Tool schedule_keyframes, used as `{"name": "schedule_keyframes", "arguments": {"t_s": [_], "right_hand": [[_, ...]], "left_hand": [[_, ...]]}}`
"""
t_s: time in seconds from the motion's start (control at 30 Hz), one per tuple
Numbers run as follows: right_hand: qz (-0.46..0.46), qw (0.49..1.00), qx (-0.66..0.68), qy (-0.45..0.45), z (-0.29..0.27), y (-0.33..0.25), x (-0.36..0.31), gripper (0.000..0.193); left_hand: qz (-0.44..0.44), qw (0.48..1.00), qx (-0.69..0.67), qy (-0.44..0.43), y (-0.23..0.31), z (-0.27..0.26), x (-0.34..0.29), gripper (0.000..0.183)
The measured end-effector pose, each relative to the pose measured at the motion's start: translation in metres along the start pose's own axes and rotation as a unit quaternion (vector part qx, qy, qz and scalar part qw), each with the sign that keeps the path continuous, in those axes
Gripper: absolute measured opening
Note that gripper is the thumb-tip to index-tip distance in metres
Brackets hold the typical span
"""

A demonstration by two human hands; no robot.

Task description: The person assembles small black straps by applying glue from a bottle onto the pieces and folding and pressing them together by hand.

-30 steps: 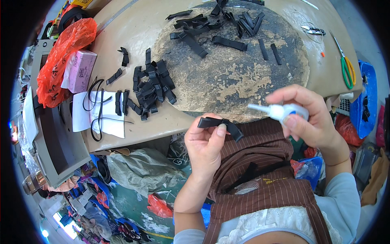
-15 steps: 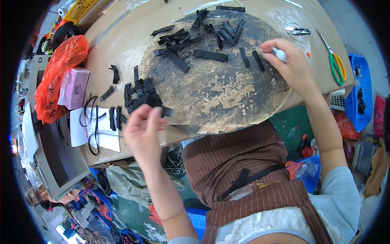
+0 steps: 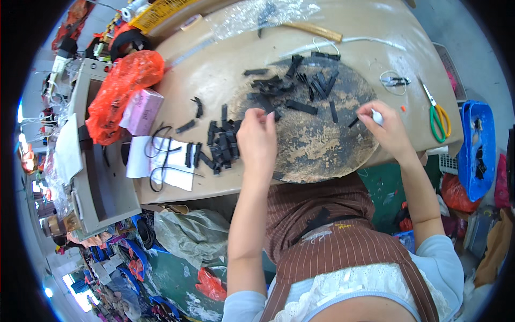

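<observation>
My left hand (image 3: pixel 257 142) is over the left part of a round, worn board (image 3: pixel 316 153). Its fingers are curled beside the near end of a black strap (image 3: pixel 262 101); whether they grip anything is hidden. My right hand (image 3: pixel 387 127) is closed round a small white object (image 3: pixel 377 117), perhaps a bottle, mostly hidden in the palm. Its fingertips are close to a short black strip (image 3: pixel 353 123) lying on the board. Another narrow strip (image 3: pixel 333 111) lies left of it. Several folded black straps (image 3: pixel 303 107) are spread over the board's far half, and a heap of black pieces (image 3: pixel 222 145) lies left of it.
Green-and-orange scissors (image 3: pixel 439 115) and small snips (image 3: pixel 396 81) lie at the right. A blue basket (image 3: pixel 476 150) hangs beyond the table's right edge. On the left are white paper (image 3: pixel 140 161), a pink box (image 3: pixel 144 111) and a red plastic bag (image 3: pixel 126 91).
My left hand has moved from the heap of black pieces, right and away from me, to the straps on the board. The right hand keeps the white object, its fingertips now nearer the short strip.
</observation>
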State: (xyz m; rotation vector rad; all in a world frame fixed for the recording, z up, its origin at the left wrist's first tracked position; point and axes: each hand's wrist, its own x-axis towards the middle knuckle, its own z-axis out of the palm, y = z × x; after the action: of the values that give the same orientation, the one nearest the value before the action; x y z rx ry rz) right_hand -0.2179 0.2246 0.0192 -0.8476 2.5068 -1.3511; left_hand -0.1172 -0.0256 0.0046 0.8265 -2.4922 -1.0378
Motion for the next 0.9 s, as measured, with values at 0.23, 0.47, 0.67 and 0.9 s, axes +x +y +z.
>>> {"name": "schedule_keyframes", "arguments": {"t_s": [0.23, 0.47, 0.67, 0.9], "right_hand": [[0.122, 0.971, 0.202, 0.025, -0.012, -0.026, -0.051, 0.009], [0.17, 0.916, 0.363, 0.008, 0.008, -0.053, -0.06, 0.013], [0.124, 0.823, 0.538, -0.135, 0.022, -0.128, -0.028, 0.011], [0.152, 0.843, 0.494, -0.146, 0.052, -0.133, -0.015, 0.011]], "left_hand": [[-0.014, 0.984, 0.164, -0.066, 0.021, 0.003, 0.042, 0.028], [-0.191, 0.826, -0.475, -0.236, 0.01, -0.047, -0.005, 0.019], [-0.152, 0.769, -0.566, -0.256, 0.058, -0.088, -0.072, 0.024], [-0.057, 0.83, -0.513, -0.213, 0.046, -0.09, -0.079, 0.036]]}}
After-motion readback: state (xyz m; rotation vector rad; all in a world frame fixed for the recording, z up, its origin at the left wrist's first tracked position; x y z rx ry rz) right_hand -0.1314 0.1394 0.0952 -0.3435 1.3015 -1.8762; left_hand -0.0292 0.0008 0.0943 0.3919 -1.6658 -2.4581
